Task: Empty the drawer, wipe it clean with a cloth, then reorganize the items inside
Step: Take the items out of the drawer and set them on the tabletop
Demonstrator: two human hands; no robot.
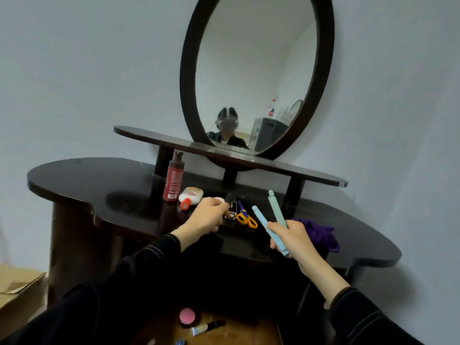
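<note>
My left hand (207, 216) reaches over the dark dressing table (99, 185) and pinches a small black item (230, 207) that lies on the top. My right hand (290, 236) grips two pale blue pen-like sticks (267, 220), fanned out in a V above the table. Orange and blue scissors (245, 216) lie between my hands. A purple cloth (321, 235) is bunched behind my right hand. Below, the open drawer (239, 329) shows a wooden floor with a pink round compact (187, 316), a small tube (207, 327) and other bits, partly hidden by my sleeves.
A red pump bottle (173, 181) stands at the back and a white bottle with an orange cap (190, 196) lies beside it. A raised shelf (224, 153) and oval mirror (256, 70) stand behind. A cardboard box (17, 290) sits at the lower left.
</note>
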